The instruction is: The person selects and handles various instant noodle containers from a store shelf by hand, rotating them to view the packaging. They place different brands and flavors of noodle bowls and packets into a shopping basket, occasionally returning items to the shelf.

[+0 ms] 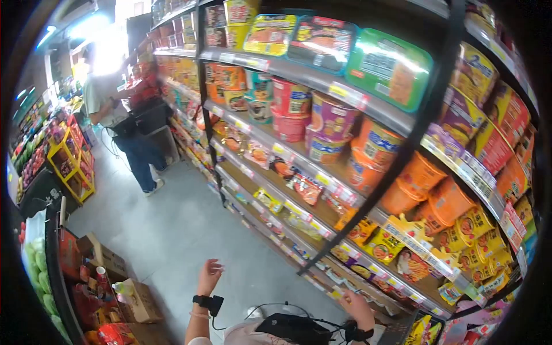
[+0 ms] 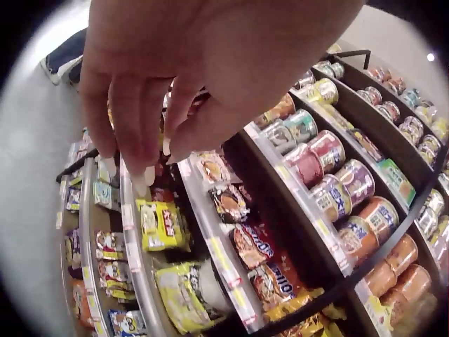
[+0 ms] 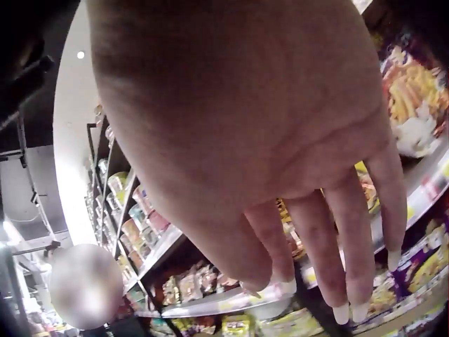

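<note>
My left hand (image 1: 211, 276) is raised over the aisle floor, its fingers loosely bent and holding nothing. In the left wrist view its fingers hang down in front of the shelves, where yellow noodle packets (image 2: 163, 226) lie behind them. My right hand (image 1: 357, 310) hangs low beside the bottom shelves on the right. Seen from the right wrist, the fingers (image 3: 316, 253) of that hand are relaxed and nothing is in them. Instant noodle cups (image 1: 330, 123) and bagged noodles (image 1: 305, 187) fill the shelves nearest to both hands.
Tall shelving with a black upright post (image 1: 397, 167) runs along the right. Cardboard boxes (image 1: 141, 302) and a produce stand (image 1: 43, 282) line the left. Farther down the grey floor (image 1: 167, 230), a person (image 1: 129, 126) stands beside the shelves. A yellow rack (image 1: 72, 161) is opposite.
</note>
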### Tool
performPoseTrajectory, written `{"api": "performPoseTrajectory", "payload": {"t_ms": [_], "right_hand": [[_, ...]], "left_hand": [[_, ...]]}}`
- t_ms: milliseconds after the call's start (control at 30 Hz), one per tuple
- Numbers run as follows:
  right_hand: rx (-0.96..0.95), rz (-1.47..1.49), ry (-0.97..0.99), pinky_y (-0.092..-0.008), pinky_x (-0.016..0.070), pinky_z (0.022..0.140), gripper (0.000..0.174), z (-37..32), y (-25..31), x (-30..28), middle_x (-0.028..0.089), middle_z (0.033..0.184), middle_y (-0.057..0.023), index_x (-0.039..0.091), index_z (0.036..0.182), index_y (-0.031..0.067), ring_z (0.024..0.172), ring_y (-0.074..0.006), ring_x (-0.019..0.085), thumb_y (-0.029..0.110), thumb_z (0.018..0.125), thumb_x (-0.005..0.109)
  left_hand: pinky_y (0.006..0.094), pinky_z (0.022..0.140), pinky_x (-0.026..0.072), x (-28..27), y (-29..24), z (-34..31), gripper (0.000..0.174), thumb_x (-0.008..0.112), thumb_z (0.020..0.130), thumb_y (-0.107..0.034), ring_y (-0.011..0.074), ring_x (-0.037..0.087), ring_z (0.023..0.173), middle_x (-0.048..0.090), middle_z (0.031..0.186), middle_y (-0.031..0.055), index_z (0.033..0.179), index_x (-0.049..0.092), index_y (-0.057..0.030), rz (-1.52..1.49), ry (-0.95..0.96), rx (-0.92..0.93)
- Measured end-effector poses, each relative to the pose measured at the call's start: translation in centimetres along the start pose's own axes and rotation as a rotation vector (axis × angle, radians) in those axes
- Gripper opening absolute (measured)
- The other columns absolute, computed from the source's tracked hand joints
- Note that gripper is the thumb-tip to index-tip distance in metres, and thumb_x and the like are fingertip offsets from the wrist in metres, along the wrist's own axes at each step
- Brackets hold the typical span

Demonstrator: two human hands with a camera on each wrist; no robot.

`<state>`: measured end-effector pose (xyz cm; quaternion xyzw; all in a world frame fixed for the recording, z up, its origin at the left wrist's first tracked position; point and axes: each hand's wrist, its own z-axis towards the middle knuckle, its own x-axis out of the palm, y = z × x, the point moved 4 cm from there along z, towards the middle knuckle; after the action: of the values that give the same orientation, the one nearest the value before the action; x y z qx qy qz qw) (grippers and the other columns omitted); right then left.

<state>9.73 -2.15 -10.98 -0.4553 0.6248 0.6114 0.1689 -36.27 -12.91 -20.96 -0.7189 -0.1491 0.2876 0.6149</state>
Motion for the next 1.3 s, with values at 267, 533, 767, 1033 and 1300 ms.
{"api": "performPoseTrajectory", "payload": {"t_ms": [267, 533, 767, 1033, 1300], "right_hand": [[-0.151, -0.001, -0.233, -0.0313, 0.0444, 0.062, 0.041, 8.5, 12.6, -0.3, 0.046, 0.096, -0.0109, 0.05, 0.114, 0.0077, 0.081, -0.0259, 0.053, -0.005, 0.075, 0.051], [-0.574, 0.249, -0.275, -0.0297, 0.0461, 0.069, 0.028, 20.4, 24.8, 0.7, 0.049, 0.105, -0.0096, 0.054, 0.108, 0.004, 0.081, -0.0224, 0.055, -0.001, 0.081, 0.051], [-0.579, 0.377, -0.588, -0.028, 0.046, 0.068, 0.029, 28.6, 33.8, -4.3, 0.052, 0.104, -0.0092, 0.055, 0.106, 0.0038, 0.077, -0.0188, 0.053, -0.002, 0.078, 0.057], [-0.623, 0.21, -0.938, -0.0392, 0.0288, 0.099, 0.047, 33.7, 39.7, -7.7, 0.033, 0.134, -0.0175, 0.039, 0.123, 0.001, 0.123, -0.0325, 0.034, 0.008, 0.081, 0.058], [-0.449, 0.27, -1.06, -0.04, 0.0238, 0.103, 0.073, 37.4, 40.2, -8.0, 0.025, 0.137, -0.0245, 0.022, 0.132, -0.0045, 0.127, -0.0354, 0.027, 0.019, 0.078, 0.064]], "left_hand": [[0.0265, 0.065, 0.0517, -5.0, 1.6, 0.7, 0.037, 0.059, 0.074, 0.005, 0.0165, 0.059, 0.076, 0.059, 0.09, 0.0103, 0.107, 0.047, -0.0029, -0.031, -0.157, -0.046], [0.0245, 0.057, 0.0468, -10.6, 1.4, 9.4, 0.046, 0.048, 0.067, 0.009, 0.0144, 0.055, 0.068, 0.059, 0.09, 0.0085, 0.111, 0.046, -0.0054, 0.043, -0.316, -0.014], [0.0195, 0.058, 0.0416, -9.2, -14.0, 25.5, 0.046, 0.048, 0.071, 0.01, 0.0075, 0.048, 0.065, 0.056, 0.093, 0.0051, 0.114, 0.047, -0.0065, 0.025, -0.096, 0.253], [0.0235, 0.076, 0.0434, -0.2, -31.6, 34.5, 0.05, 0.059, 0.075, 0.007, 0.0106, 0.051, 0.089, 0.05, 0.108, 0.005, 0.121, 0.043, -0.0039, -0.045, 0.305, 0.773], [0.034, 0.098, 0.0331, 8.3, -40.1, 38.4, 0.077, 0.068, 0.072, -0.001, 0.0198, 0.034, 0.124, 0.033, 0.134, 0.0089, 0.136, 0.025, -0.0071, -0.167, 0.518, 0.904]]}}
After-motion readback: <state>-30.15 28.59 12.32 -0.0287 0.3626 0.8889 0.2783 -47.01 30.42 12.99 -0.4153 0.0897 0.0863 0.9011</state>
